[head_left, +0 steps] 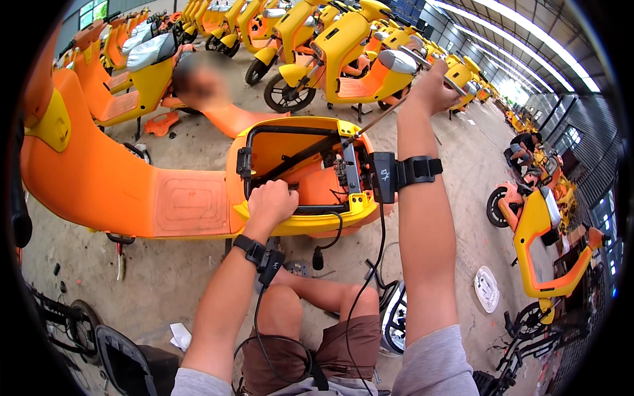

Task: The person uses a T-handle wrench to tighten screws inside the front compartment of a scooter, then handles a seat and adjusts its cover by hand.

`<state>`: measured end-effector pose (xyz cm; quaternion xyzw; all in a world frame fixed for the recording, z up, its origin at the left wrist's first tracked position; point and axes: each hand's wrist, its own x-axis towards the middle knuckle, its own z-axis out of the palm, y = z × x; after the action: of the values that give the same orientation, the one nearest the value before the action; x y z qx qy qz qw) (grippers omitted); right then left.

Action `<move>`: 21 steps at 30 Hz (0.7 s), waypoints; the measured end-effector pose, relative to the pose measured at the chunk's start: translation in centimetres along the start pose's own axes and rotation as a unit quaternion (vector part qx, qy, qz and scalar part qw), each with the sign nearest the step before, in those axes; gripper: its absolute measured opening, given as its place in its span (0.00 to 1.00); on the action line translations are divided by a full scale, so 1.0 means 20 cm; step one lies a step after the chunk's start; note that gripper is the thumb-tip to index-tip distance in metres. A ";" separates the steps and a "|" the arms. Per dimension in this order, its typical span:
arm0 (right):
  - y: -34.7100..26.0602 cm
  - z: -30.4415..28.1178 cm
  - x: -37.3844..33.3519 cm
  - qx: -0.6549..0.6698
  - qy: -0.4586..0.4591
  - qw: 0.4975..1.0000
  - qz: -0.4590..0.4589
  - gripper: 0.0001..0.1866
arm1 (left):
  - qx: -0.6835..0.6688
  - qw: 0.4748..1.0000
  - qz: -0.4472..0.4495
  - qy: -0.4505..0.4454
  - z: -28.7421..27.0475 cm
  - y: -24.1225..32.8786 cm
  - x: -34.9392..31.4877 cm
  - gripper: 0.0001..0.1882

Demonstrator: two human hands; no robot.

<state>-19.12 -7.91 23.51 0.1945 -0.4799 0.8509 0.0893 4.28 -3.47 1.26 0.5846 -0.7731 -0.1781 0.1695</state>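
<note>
A yellow and orange scooter body (191, 198) lies across in front of me, its black-rimmed under-seat opening (290, 125) facing up. Inside are a dark diagonal tube, wiring and a grey metal bracket (349, 168). My left hand (272, 203) is closed at the near left rim of that opening; its fingertips are hidden. Raised beyond the right end, my right hand (436, 89) grips a T-handle wrench, whose long thin shaft (382, 117) slants down to the bracket's top end. A black cable with a plug (318, 257) hangs off the scooter's near side.
Rows of yellow scooters (330, 59) stand behind. On the right are another scooter (538, 251) and a crouching person (525, 146). A wheel (396, 317) and white oval part (487, 289) lie on the floor. Cables run from both my wrist devices.
</note>
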 end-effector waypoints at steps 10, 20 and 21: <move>-0.04 -0.14 -0.03 0.180 -0.392 0.899 0.081 0.29 | 0.003 1.000 -0.011 -0.004 -0.01 0.01 0.01 0.19; -0.01 -0.15 -0.12 0.127 -0.377 0.917 -0.018 0.24 | 0.019 0.999 -0.030 -0.002 0.00 0.01 0.02 0.20; 0.00 -0.18 -0.13 0.095 -0.370 0.924 -0.001 0.21 | 0.025 0.999 -0.032 0.000 -0.01 0.00 0.02 0.20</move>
<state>-17.63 -4.84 20.76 0.5035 -0.3952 0.7600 -0.1128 4.21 -3.85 1.51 0.6133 -0.7582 -0.1641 0.1488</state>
